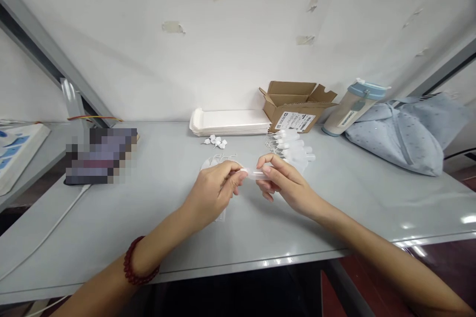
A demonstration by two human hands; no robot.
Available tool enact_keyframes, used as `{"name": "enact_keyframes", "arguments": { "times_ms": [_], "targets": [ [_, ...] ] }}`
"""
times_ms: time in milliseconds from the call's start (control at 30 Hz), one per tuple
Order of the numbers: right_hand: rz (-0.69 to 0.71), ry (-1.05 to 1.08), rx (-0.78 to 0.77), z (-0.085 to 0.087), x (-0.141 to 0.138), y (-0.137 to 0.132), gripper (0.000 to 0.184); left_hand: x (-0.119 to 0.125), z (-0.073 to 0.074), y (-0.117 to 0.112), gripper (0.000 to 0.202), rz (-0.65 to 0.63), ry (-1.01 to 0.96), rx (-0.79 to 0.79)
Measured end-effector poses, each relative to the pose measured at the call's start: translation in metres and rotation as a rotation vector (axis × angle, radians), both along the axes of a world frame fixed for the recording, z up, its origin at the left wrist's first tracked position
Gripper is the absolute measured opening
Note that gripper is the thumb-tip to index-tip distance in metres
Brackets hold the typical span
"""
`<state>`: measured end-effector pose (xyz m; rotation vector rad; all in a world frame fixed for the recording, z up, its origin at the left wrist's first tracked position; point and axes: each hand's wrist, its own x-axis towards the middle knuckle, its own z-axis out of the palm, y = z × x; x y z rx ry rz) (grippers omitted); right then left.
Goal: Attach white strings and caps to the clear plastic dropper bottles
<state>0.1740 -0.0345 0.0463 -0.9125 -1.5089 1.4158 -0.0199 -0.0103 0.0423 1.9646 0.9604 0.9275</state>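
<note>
Over the middle of the table, my left hand [211,185] and my right hand [288,183] meet at a small translucent plastic tube [256,174]. The right fingers are closed round the tube's right end. At its left end, my left thumb and fingertips pinch a small white cap [243,170]; how far it sits in the tube is too small to tell. Behind the right hand lie several similar capped tubes [292,144] with thin white strings. White pieces with strings [212,159] lie behind the left hand, partly hidden by it. Part of a clear piece [220,216] shows under the left wrist.
Several small white caps [216,141] lie before a stack of white envelopes [232,121]. An open cardboard box [293,106], a bottle [351,109] and a blue cloth bag [401,133] stand along the back right. A phone [102,156] with a cable [48,240] lies left.
</note>
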Motion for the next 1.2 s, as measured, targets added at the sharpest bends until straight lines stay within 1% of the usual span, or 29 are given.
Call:
{"name": "enact_keyframes", "arguments": {
  "times_ms": [67,100,133,167,233,300,400,500,567,633,733,800,900,1000,1033,1100,1200],
  "targets": [
    [-0.039,0.008,-0.011,-0.001,-0.002,0.001,0.022,-0.001,-0.007,0.001,0.017,-0.007,0.047,0.209],
    [-0.061,0.003,-0.010,-0.002,-0.002,0.002,0.023,-0.001,-0.010,0.001,0.016,-0.013,0.064,0.281],
    [-0.078,-0.005,-0.006,-0.004,-0.003,0.003,0.024,-0.001,-0.012,0.001,0.015,-0.015,0.072,0.318],
    [-0.087,-0.011,-0.001,-0.005,-0.004,0.004,0.025,0.000,-0.012,0.001,0.014,-0.010,0.069,0.320],
    [-0.088,-0.026,0.008,-0.007,-0.005,0.005,0.027,0.001,-0.008,-0.001,0.015,0.020,0.048,0.238],
    [-0.082,-0.044,0.019,-0.008,-0.005,0.005,0.028,0.002,-0.001,-0.003,0.020,0.021,0.060,0.088],
    [-0.074,-0.072,0.051,-0.007,-0.003,0.003,0.029,0.001,0.009,-0.004,0.032,-0.055,0.102,-0.147],
    [-0.048,-0.114,0.082,-0.005,-0.001,0.002,0.029,0.000,0.013,-0.003,0.029,-0.077,0.052,-0.262],
    [-0.042,-0.180,0.103,-0.005,0.000,0.001,0.028,-0.001,0.013,0.000,0.025,-0.056,0.009,-0.281],
    [-0.065,-0.290,0.150,-0.006,0.001,0.000,0.027,-0.002,0.013,0.002,0.025,-0.046,-0.021,-0.295],
    [-0.146,-0.456,0.298,-0.008,0.002,0.001,0.025,-0.002,0.012,0.004,0.025,-0.056,-0.049,-0.308],
    [-0.156,-0.505,0.369,-0.008,0.002,0.002,0.024,-0.002,0.010,0.005,0.023,-0.061,-0.067,-0.303],
    [-0.093,-0.523,0.355,-0.007,0.004,0.004,0.027,-0.001,0.003,0.005,0.016,-0.022,-0.118,-0.288],
    [-0.068,-0.529,0.329,-0.006,0.005,0.006,0.033,-0.001,0.000,0.005,0.020,0.032,-0.137,-0.277],
    [-0.072,-0.533,0.335,-0.006,0.005,0.006,0.034,-0.001,0.001,0.006,0.021,0.025,-0.124,-0.280],
    [-0.091,-0.549,0.380,-0.007,0.005,0.006,0.034,-0.001,0.005,0.007,0.024,-0.031,-0.088,-0.311],
    [-0.114,-0.586,0.487,-0.010,0.005,0.006,0.035,-0.002,0.010,0.008,0.038,-0.136,-0.063,-0.386]
  ]
}}
